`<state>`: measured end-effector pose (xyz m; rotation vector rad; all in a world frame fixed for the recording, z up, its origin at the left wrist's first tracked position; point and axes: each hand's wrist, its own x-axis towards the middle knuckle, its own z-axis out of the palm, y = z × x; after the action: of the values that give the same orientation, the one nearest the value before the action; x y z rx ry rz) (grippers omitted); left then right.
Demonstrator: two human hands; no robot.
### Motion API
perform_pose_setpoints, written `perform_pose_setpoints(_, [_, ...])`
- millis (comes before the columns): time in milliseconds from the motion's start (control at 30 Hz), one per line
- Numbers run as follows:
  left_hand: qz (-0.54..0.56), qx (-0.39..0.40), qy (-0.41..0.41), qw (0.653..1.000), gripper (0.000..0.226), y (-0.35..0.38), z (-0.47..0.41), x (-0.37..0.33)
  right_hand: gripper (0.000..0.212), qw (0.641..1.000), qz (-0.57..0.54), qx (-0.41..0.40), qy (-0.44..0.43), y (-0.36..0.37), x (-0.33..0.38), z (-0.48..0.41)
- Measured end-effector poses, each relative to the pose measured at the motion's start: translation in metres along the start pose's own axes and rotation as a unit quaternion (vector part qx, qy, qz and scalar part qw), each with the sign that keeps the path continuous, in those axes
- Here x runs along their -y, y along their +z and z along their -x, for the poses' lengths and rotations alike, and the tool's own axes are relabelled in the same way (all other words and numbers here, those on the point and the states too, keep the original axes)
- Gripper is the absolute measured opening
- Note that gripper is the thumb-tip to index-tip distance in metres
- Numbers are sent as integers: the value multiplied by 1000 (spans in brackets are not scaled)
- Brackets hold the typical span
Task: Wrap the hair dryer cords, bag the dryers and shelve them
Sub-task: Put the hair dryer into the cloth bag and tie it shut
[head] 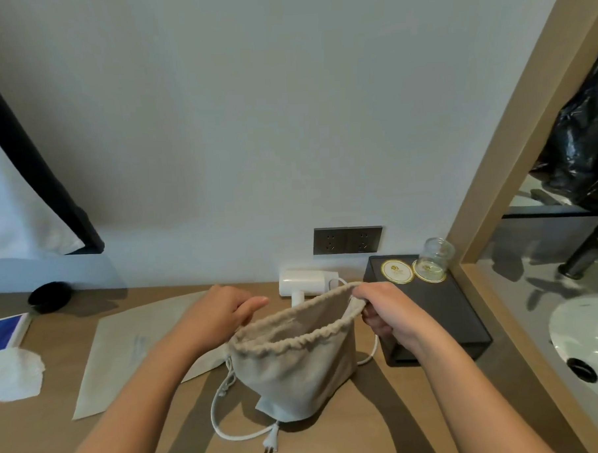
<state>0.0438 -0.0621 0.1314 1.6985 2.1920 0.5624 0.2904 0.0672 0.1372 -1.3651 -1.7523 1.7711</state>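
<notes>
the drawstring bag (297,373) is held open by the right hand (383,311) pinching its right rim, the grip of the left hand (219,315) at the left rim cannot be told, and the hair dryer (305,283), lying just beyond by the wall (252,125), may be snagged on entry by its unwrapped cord (231,431) trailing under the bag.

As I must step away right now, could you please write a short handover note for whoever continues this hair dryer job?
Left hand: grips the left rim of the beige drawstring cloth bag, which stands on the wooden counter.
Right hand: pinches the bag's right rim, so the mouth is held open.
White hair dryer: lies on the counter behind the bag, not bagged.
Its white cord: loose, looping round the bag, with the plug on the counter in front.
Done: bag opened.
Left: wrap the cord, bag the dryer, shelve it. Only one dryer is in view.
</notes>
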Motion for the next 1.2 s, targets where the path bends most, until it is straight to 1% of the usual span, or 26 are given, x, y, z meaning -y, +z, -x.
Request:
perform_pose_setpoints(67, [37, 24, 1, 999, 54, -3, 5, 2, 27, 1000, 4, -5, 1, -1, 0, -2])
perform_pose_setpoints(133, [93, 70, 8, 993, 57, -3, 10, 6, 27, 1000, 4, -8, 3, -4, 0, -5])
perform_pose_setpoints(200, [156, 106, 11, 982, 60, -4, 16, 12, 22, 1000, 11, -18, -3, -8, -1, -8])
perform_pose_setpoints(233, [177, 111, 8, 978, 61, -5, 18, 15, 18, 999, 21, -25, -10, -10, -1, -9])
perform_pose_setpoints(333, [230, 81, -21, 970, 63, -5, 24, 19, 12, 998, 56, -24, -25, -20, -2, -13])
perform_pose_setpoints(400, [288, 30, -59, 955, 59, -2, 24, 20, 18, 995, 94, -15, -29, -25, 0, -13])
perform_pose_setpoints(467, [366, -36, -106, 924, 53, 4, 22, 21, 32, 992, 119, -28, -28, -32, 4, -13])
perform_pose_setpoints(533, [459, -88, -146, 872, 46, 11, 19, 23, 47, 991, 119, -63, -24, -40, 8, -14])
perform_pose_setpoints(567, [496, -103, -152, 849, 43, 13, 18, 24, 51, 989, 121, -80, -28, -43, 9, -14])
perform_pose_setpoints(667, [551, -137, -168, 806, 42, 17, 16, 30, 42, 985, 102, -120, -63, -49, 4, -16])
perform_pose_setpoints(733, [577, -156, -177, 782, 42, 17, 15, 35, 33, 987, 57, -133, -68, -51, -1, -19])
perform_pose_setpoints(767, [595, -164, -181, 766, 41, 18, 14, 36, 27, 988, 32, -138, -65, -51, -2, -19])
perform_pose_setpoints(800, [623, -175, -182, 740, 39, 19, 14, 34, 22, 988, -1, -138, -62, -50, -3, -20])
perform_pose_setpoints(833, [660, -189, -181, 704, 35, 20, 11, 31, 20, 987, -50, -137, -62, -47, -4, -21])
perform_pose_setpoints(867, [703, -201, -180, 658, 32, 21, 8, 26, 22, 982, -116, -133, -70, -43, -4, -23])
perform_pose_setpoints(900, [745, -206, -175, 610, 30, 20, 5, 18, 25, 967, -203, -129, -80, -36, -1, -24])
perform_pose_setpoints(933, [780, -205, -162, 569, 34, 19, 1, 10, 26, 942, -301, -122, -87, -30, 2, -25])
perform_pose_setpoints(967, [804, -198, -144, 541, 41, 18, -3, 3, 24, 905, -402, -107, -83, -24, 6, -25])
perform_pose_setpoints(1000, [819, -190, -131, 526, 47, 17, -7, -4, 23, 864, -491, -84, -73, -20, 9, -27])
perform_pose_setpoints(1033, [825, -182, -126, 520, 49, 16, -9, -10, 25, 829, -554, -60, -59, -17, 10, -29])
perform_pose_setpoints(1067, [826, -177, -128, 520, 50, 16, -12, -14, 28, 807, -587, -40, -45, -16, 10, -30])
perform_pose_setpoints(1100, [826, -172, -130, 520, 53, 16, -14, -17, 33, 799, -600, -24, -35, -15, 10, -32])
perform_pose_setpoints(1133, [828, -168, -133, 518, 55, 17, -15, -19, 37, 798, -602, -13, -28, -15, 9, -33])
perform_pose_setpoints(1200, [832, -167, -143, 509, 56, 19, -17, -20, 43, 809, -588, -10, -18, -14, 7, -36])
